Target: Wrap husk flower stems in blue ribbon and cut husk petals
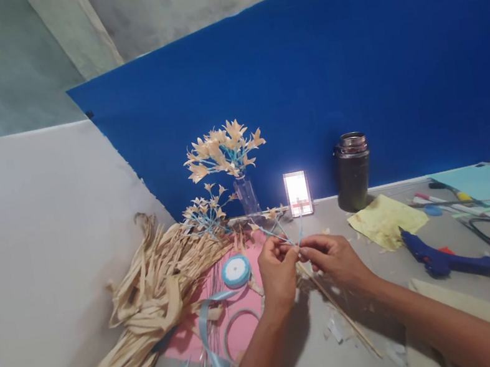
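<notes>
Your left hand [281, 269] and right hand [337, 259], fingertips pinched together, hold the blue stems [300, 232] between them, a stick [340, 306] slanting below. Leftward lie the ribbon roll [236, 271] and husks [152, 301]; rightward, the glue gun [448, 261].

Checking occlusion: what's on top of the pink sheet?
On the pink sheet: a ribbon spool, blue ribbon, thin wires and a pale ring. The dried husks overlap its left side; what they and the left hand cover can't be seen.
</notes>
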A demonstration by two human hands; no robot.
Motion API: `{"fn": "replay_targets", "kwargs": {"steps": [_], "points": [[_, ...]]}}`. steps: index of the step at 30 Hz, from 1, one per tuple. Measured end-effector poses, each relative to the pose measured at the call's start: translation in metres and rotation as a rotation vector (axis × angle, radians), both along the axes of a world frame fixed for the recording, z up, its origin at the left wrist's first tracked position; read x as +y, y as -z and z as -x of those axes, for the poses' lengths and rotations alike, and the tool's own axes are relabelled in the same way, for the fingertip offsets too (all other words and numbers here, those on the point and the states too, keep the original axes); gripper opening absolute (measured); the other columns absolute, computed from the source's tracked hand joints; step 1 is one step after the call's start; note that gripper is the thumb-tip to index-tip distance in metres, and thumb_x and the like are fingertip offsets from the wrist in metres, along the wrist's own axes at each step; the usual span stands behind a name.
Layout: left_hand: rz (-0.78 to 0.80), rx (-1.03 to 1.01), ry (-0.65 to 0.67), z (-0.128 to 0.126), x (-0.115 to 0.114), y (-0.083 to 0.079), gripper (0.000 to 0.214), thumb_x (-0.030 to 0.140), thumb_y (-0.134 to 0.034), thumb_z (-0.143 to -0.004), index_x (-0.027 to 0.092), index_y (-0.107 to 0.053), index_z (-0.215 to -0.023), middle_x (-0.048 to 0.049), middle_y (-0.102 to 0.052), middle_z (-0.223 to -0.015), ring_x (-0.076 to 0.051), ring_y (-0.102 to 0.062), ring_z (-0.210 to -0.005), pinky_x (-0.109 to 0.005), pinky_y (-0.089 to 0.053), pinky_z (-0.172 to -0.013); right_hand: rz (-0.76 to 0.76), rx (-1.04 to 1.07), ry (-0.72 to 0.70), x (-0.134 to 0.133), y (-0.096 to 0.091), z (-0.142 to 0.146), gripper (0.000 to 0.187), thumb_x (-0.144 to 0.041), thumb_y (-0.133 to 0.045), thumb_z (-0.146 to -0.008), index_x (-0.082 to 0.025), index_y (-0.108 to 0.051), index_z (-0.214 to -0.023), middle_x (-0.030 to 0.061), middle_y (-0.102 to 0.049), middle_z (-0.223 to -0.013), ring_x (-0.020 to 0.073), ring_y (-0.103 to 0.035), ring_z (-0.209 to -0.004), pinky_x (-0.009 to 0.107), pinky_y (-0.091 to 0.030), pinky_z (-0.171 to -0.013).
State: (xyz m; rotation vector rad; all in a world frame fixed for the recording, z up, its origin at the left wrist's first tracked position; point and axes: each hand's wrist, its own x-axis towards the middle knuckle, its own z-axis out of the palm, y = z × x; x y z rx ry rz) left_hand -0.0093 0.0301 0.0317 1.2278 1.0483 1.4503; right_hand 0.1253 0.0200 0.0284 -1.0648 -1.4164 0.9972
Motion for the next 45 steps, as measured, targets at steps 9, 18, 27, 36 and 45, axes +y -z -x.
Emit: {"fn": "replay_targets", "kwargs": {"steps": [9, 18, 27, 36, 45], "points": [[-0.001, 0.015, 0.002, 0.001, 0.000, 0.002, 0.018, 0.019, -0.073, -0.068, 0.018, -0.060, -0.080, 0.0025, -0.063, -0.064, -0.013, -0.062, -0.059, -0.025, -0.048, -0.061, 0.195, 0.106, -0.135, 0.009, -0.001, -0.006, 0.033, -0.048, -0.072, -0.072, -0.016, -0.065, -0.069, -0.0042, -0.056, -0.047, 0.0084, -0.045, -0.041, 0.021, -0.034, -0.042], [0.007, 0.015, 0.034, -0.001, 0.000, 0.001, 0.016, 0.020, -0.073, -0.068, 0.017, -0.062, -0.079, 0.0026, -0.063, -0.064, -0.012, -0.059, -0.060, -0.023, -0.044, -0.060, 0.169, 0.118, -0.083, 0.010, 0.002, -0.009, 0.034, -0.050, -0.071, -0.076, -0.017, -0.067, -0.069, -0.0040, -0.056, -0.048, 0.0089, -0.045, -0.043, 0.022, -0.033, -0.044], [-0.011, 0.107, 0.007, -0.001, -0.003, -0.001, 0.012, 0.022, -0.072, -0.069, 0.017, -0.063, -0.076, 0.0040, -0.059, -0.062, -0.012, -0.054, -0.059, -0.023, -0.040, -0.058, 0.207, 0.217, -0.108, 0.013, 0.013, -0.010, 0.039, -0.052, -0.077, -0.073, -0.015, -0.068, -0.065, -0.0039, -0.054, -0.046, 0.0063, -0.040, -0.041, 0.021, -0.028, -0.043], [0.000, 0.112, 0.326, 0.008, 0.001, -0.004, 0.031, 0.018, -0.070, -0.070, 0.016, -0.066, -0.100, 0.0033, -0.055, -0.074, -0.010, -0.051, -0.064, -0.022, -0.040, -0.060, 0.285, 0.292, -0.198, 0.015, 0.011, -0.009, 0.049, -0.061, -0.079, -0.066, -0.016, -0.061, -0.064, -0.0059, -0.052, -0.046, 0.0048, -0.039, -0.039, 0.019, -0.027, -0.041], [-0.099, 0.279, 0.174, 0.006, 0.002, 0.005, 0.025, 0.018, -0.063, -0.078, 0.019, -0.064, -0.103, 0.0017, -0.059, -0.078, -0.013, -0.056, -0.070, -0.025, -0.044, -0.066, 0.183, 0.298, -0.084, 0.010, 0.006, -0.007, 0.048, -0.060, -0.078, -0.070, -0.017, -0.059, -0.062, -0.0049, -0.053, -0.048, 0.0064, -0.043, -0.042, 0.020, -0.033, -0.043]]}}
